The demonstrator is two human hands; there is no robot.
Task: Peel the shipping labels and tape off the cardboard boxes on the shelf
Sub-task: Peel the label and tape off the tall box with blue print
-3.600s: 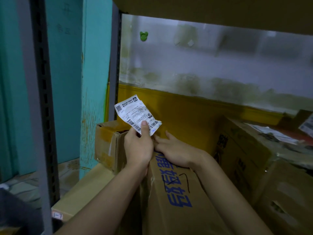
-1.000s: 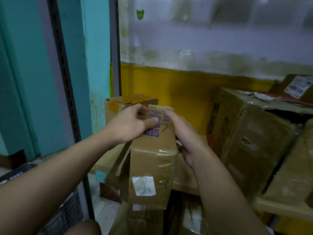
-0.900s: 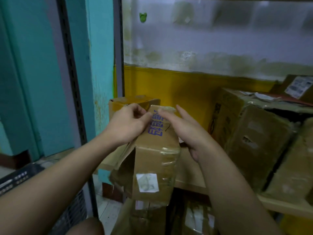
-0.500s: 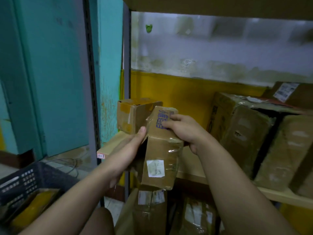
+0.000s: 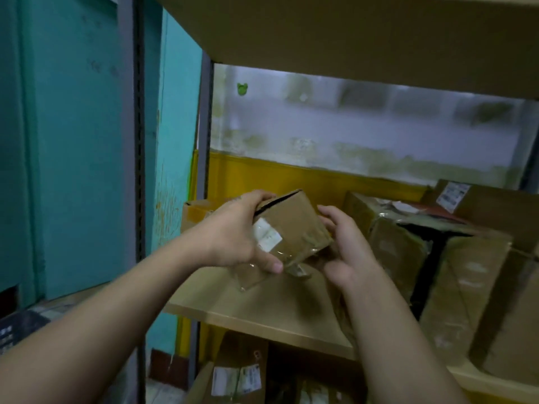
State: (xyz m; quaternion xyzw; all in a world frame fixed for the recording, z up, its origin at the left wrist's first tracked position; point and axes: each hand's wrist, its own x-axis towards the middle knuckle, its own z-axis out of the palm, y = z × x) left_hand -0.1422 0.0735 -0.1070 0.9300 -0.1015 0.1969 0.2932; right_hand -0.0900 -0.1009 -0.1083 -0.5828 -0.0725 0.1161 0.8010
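Note:
I hold a small brown cardboard box up over the wooden shelf, tilted. A white label remnant and shiny clear tape show on its near face. My left hand grips the box's left side, fingers over the top edge and thumb under the taped flap. My right hand cups the right side of the box, fingers curled against it. A second small box stands behind my left hand.
Large taped cartons fill the shelf's right side, one with a white label at the back. More labelled boxes sit on the level below. A grey upright post and a teal wall stand at left; a board hangs overhead.
The box was turned from hanging upright to lying tilted, and lifted back over the shelf. My left hand moved from its lower side to gripping its top left edge. Earlier, a peeled label left my left hand.

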